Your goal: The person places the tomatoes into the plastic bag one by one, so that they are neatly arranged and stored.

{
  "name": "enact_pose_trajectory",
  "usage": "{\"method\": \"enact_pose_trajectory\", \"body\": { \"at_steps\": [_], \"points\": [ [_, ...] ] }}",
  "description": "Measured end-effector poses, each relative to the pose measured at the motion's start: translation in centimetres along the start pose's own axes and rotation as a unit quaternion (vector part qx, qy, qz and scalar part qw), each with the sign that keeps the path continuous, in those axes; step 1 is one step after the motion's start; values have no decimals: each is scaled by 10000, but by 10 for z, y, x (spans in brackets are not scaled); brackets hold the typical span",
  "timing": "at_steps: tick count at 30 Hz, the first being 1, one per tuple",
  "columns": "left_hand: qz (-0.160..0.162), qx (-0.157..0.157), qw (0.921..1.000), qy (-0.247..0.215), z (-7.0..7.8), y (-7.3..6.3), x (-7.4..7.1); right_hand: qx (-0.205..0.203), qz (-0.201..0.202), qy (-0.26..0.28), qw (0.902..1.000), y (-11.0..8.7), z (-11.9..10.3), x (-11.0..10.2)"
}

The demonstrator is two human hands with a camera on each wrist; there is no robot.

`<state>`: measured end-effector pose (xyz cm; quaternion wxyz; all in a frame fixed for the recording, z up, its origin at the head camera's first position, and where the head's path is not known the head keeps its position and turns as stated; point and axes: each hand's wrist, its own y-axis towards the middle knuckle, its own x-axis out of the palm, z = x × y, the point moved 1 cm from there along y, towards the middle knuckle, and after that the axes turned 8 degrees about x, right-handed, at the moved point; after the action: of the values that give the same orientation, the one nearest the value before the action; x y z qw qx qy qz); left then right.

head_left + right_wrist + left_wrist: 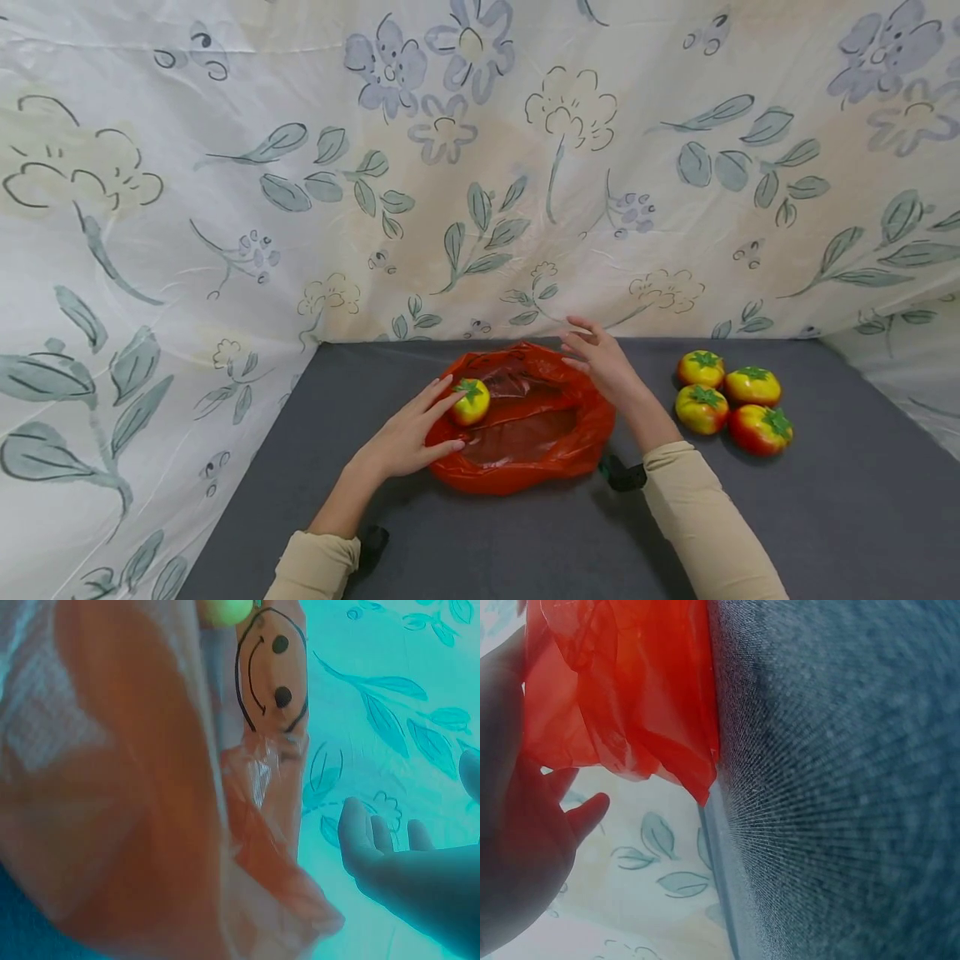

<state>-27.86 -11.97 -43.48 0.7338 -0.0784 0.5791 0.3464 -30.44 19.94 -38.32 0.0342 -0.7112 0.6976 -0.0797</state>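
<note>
A crumpled, glossy red plastic bag sits with its mouth gaping upward. A printed black smiley face, two dots and a curved mouth inside an outline, shows on the bag in the right wrist view, turned sideways. At the left part of the bag's mouth is a round, shiny yellow fruit topped by green star-shaped leaves.

The left hand reaches in over the bag's left rim, palm down, its fingers fairly straight and close together with the tips at the fruit; the thumb stands apart from them, nearer the bag's front. The right hand is raised at the bag's far right rim, fingers loosely extended and slightly spread, pinching nothing; the right wrist view shows a gap between fingertips and bag.

Both forearms come from the bag's near side in beige sleeves, a small black device under the right wrist. Well to the right of the bag, four glossy red-and-yellow fruits with green leaf tops cluster together. Under the bag spreads a dark grey tabletop; behind it hangs pale cloth printed with blue flowers and green leaves.
</note>
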Motion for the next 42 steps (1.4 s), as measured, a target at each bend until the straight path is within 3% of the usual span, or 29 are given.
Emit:
{"method": "enact_pose_trajectory", "body": {
  "at_steps": [26,42],
  "points": [
    [-22,-94,9999,49,6,-2,1,64,385,198,9990,-12,2,-60],
    [38,-39,10000,60,5,-3,3,145,655,694,9953,-32,-5,-96]
  ]
}}
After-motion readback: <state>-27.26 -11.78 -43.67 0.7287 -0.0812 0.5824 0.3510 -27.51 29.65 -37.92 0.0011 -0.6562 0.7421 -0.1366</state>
